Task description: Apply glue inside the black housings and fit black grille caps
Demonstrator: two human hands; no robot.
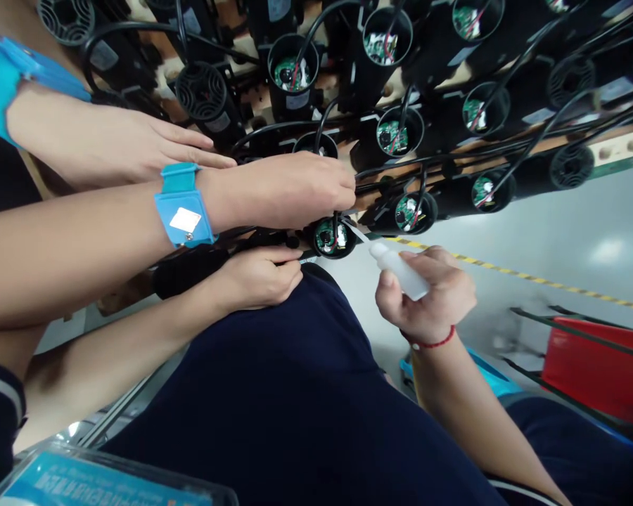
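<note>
My right hand (427, 289), with a red bracelet at the wrist, grips a small white squeeze bottle (402, 270). The bottle's thin nozzle points into the open end of a black cylindrical housing (324, 250), where a green circuit board (325, 236) shows. Just left of that housing, my left hand (264, 278) has its fingers curled; what they hold, if anything, is hidden. Above it, a co-worker's hand (290, 188) with a blue wrist strap (187, 214) reaches over the same housing, pinching near its black cable. The co-worker's other hand (131, 144) lies farther up on the left.
Rows of black housings (295, 70) with green boards and black cables (327, 14) fill a rack. Below right are a grey floor (585, 263) with a yellow-black stripe (532, 275) and a red bin (601, 372). A badge (95, 485) hangs at the lower left.
</note>
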